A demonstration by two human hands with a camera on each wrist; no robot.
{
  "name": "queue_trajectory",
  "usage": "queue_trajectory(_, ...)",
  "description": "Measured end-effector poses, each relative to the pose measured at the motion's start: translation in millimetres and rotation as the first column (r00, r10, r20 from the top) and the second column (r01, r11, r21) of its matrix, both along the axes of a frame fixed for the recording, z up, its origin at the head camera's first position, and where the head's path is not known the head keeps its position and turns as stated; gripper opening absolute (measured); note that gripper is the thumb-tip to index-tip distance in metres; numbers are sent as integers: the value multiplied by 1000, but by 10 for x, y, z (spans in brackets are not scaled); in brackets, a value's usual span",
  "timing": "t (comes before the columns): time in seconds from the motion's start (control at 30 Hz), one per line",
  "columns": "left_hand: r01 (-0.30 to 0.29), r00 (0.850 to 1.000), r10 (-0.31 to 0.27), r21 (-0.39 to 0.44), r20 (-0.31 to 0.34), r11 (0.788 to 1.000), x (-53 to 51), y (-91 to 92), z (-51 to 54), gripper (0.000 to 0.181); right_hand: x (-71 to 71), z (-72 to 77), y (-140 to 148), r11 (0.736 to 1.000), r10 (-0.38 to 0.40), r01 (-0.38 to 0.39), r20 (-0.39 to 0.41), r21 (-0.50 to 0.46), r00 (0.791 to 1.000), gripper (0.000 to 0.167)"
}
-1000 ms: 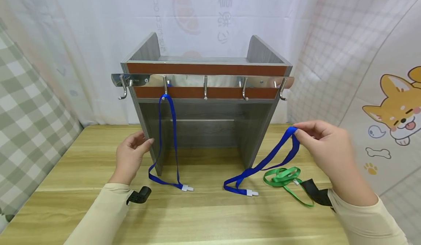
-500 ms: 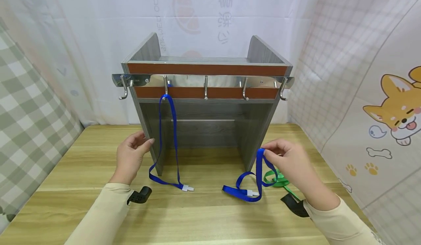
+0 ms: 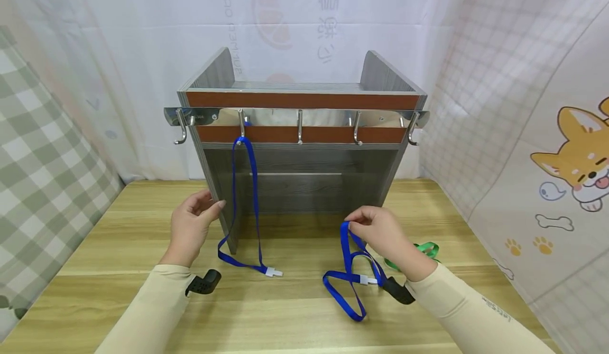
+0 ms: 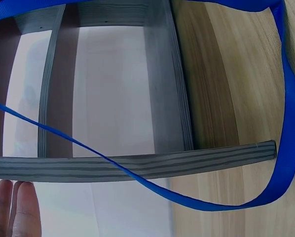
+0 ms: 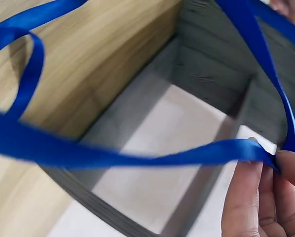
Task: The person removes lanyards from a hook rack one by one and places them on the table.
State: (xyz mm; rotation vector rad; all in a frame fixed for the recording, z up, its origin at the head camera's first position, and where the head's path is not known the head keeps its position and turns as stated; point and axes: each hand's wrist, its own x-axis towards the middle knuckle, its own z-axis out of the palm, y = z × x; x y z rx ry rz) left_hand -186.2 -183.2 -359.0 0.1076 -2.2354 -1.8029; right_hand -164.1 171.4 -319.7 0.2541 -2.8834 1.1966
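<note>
My R hand (image 3: 380, 232) has a blue lanyard (image 3: 344, 243) pinched btwn thumb & fingertips. R wrist cam confirms: strap nipped at the thumb, part of it blurred. Held bit is lifted off the wood table (image 3: 285, 327), just in front of the lower R side of the grey rack (image 3: 298, 158); rest of that lanyard trails down in loose loops onto the table, its white clip (image 3: 366, 280) lying among them. My L hand (image 3: 187, 232) is up against the rack's L side panel: fingertips (image 4: 26, 207) straight, at the outer face, thumb by the front edge in head view. Can't tell if it's actually gripping or just touching, thumb's out of L wrist view. Metal rail (image 3: 328, 116) runs across rack front w/ 5 hooks. Second blue lanyard (image 3: 254, 185) hangs on 2nd hook from L, lower end reaching the table, its white end piece (image 3: 273, 272) flat on the wood in front of the rack, L of the pinched one. Green strap (image 3: 428, 248) on table to the R, partly hidden by my R forearm. Bkgd: white curtain (image 3: 380, 5) behind rack, green/white check cloth (image 3: 47, 158) on L, cartoon dog print (image 3: 585, 158) on R. Pale sleeves both arms, black wrist unit on each.
</note>
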Motion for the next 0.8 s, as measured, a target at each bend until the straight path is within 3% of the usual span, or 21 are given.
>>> queue_trajectory(0.27, 15, 1000, -15, -6, 24, 1000, 8, -7, 1, 49, -135, -165, 81, 1000, 4, -5, 68, 5, 998, 16)
queue_trajectory(0.8, 3, 1000, -3, -9, 7, 1000, -9, -17, -7, 46, -132, -479, 195, 982, 118, -128, 79, 138, 990, 6)
